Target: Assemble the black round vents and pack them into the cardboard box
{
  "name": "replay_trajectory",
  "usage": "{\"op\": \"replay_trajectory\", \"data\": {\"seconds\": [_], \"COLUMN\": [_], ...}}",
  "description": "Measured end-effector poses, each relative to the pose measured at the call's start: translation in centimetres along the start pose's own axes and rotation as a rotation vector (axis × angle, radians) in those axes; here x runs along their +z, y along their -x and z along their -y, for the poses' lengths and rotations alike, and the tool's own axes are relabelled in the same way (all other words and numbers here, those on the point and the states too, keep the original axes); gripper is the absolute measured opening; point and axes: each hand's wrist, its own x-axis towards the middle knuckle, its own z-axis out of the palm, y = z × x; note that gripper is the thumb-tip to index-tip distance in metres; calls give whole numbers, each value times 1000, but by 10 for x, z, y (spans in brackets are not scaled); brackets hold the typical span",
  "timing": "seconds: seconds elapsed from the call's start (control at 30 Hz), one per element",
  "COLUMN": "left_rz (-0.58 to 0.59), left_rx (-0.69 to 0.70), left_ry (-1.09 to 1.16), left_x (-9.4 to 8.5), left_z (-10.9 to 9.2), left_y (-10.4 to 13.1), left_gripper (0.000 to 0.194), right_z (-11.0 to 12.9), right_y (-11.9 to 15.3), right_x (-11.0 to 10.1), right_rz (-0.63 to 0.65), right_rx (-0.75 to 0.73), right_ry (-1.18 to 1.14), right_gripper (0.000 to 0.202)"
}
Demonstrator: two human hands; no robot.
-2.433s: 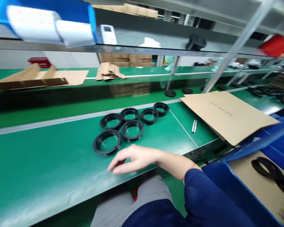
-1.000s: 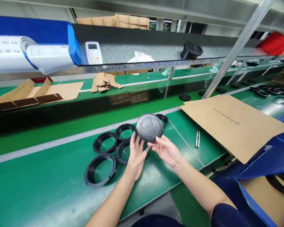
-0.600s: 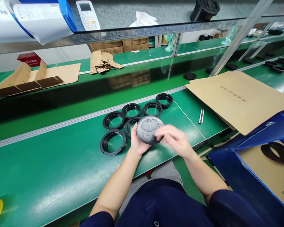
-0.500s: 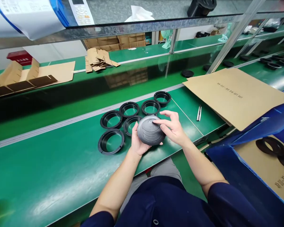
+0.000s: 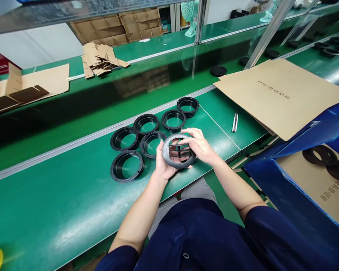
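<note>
A round grey air vent is held over the front of the bench, its dark slats turned edge-on so that I see through the gaps. My left hand is closed around its left side and underside, the thumb up along the rim. At the vent's right side is my right hand, its fingers bent over the rim and touching the slats; its thumb is mostly hidden. Just beyond and to the left, several black flanged rings lie on the green surface, the closest being a ring behind my left thumb.
A utility knife lies on the bench to the right. Beyond it, a cardboard sheet rests above a blue bin holding dark rings. Cardboard dividers are piled across the bench. A metal post rises at the right.
The vent's slats have swung from closed, forming a smooth domed face, to open. My right fingers have moved from pressing its top onto the slats and rim. The view has tilted down.
</note>
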Motion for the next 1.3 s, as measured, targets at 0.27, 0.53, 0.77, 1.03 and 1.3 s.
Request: {"op": "replay_trajectory", "data": {"seconds": [0.27, 0.53, 0.77, 1.03, 1.3], "left_rz": [-110, -340, -214, -59, -65], "left_rx": [-69, 68, 116, 77, 92], "left_ry": [1, -135, -190, -351, -281], "left_x": [8, 19, 11, 9, 8], "left_z": [0, 11, 14, 9, 7], "left_y": [0, -1, -2, 3, 3], "left_gripper": [78, 65, 78, 77, 64], "right_z": [6, 1, -2, -100, -140], "right_y": [20, 43, -17, -158, -132], "right_x": [-10, 3, -16, -49, -61], "right_rz": [-25, 193, 290, 58, 110], "right_rx": [109, -192, -117, 307, 214], "right_ry": [-140, 314, 294, 652, 702], "right_gripper": [63, 90, 112, 99, 102]}}
